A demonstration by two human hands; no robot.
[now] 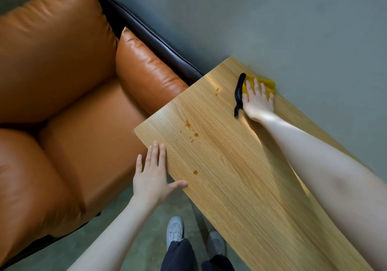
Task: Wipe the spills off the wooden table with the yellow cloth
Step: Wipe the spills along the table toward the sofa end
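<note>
Small yellow cloth (pixel 264 84) lies at the far edge of the light oak-grain wooden table (pixel 240 187), next to the grey wall (pixel 272 19). Right hand (pixel 258 101) lies flat on it, fingers straight and slightly spread, pressing. Cloth judged soft, light, pliable; best held under a flat palm, since it may bunch when dragged. A black cord loop (pixel 238 94) lies just left of the hand.

Left hand (pixel 154 174) rests on the near-left table edge, fingers straight, thumb spread along the edge.

Amber droplet spills (pixel 189 131) sit mid-table; unwiped. Surface smooth, glossy, likely slick.

Orange leather sofa (pixel 62 82) at left.
</note>
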